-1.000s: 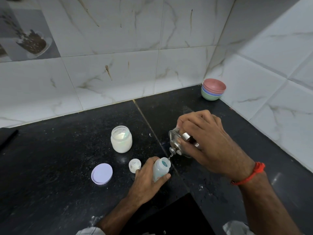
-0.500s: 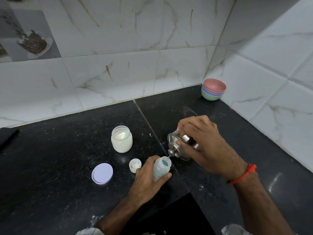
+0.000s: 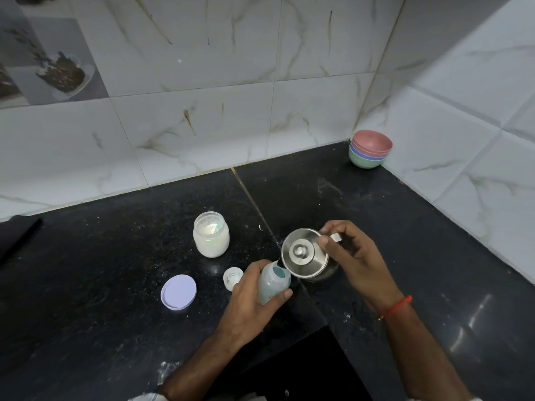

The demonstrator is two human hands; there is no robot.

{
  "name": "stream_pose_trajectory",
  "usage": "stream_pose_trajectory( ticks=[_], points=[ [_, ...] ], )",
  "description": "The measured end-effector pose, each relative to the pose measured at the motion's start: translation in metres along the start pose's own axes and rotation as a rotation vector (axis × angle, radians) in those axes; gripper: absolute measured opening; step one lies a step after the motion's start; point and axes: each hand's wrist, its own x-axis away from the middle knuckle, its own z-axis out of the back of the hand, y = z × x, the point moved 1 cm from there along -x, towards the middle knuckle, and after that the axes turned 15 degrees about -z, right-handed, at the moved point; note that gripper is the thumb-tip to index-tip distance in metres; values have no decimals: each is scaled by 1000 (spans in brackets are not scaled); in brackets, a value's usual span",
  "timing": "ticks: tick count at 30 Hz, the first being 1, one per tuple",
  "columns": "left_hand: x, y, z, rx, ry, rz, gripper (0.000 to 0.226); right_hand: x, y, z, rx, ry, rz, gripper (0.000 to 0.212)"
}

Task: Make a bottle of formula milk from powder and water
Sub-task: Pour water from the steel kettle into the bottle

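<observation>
1. The left hand [image 3: 249, 302] is curled round the small feeding bottle [image 3: 273, 282], gripping its body; the bottle stands near the front edge of the black counter [image 3: 115, 256], mouth open and tipped a little to the right
2. The right hand [image 3: 351, 256] pinches the handle of the lidded steel jug [image 3: 305, 256], which looks level; I cannot tell if it rests on the counter
3. The jug sits just right of the bottle mouth, its rim overlapping it from above, so the right hand is the nearer one to pour
4. The powder jar [image 3: 211, 234] stands open, farther and left; its lilac lid [image 3: 178, 291] and the bottle cap [image 3: 232, 277] lie left of the bottle
</observation>
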Motion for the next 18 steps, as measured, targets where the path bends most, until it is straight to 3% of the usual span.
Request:
stream_pose_trajectory(
  ticks=[7,13,18],
  points=[
    [6,3,6,-34,112,-30,51,-18,59,0,-501,214,-325,23],
    [13,-1,14,-23,227,34,53,-43,111,6,-551,456,-438,30],
    [17,-3,18,-35,271,72,52,-52,143,3,-610,527,-487,30]
  ],
)
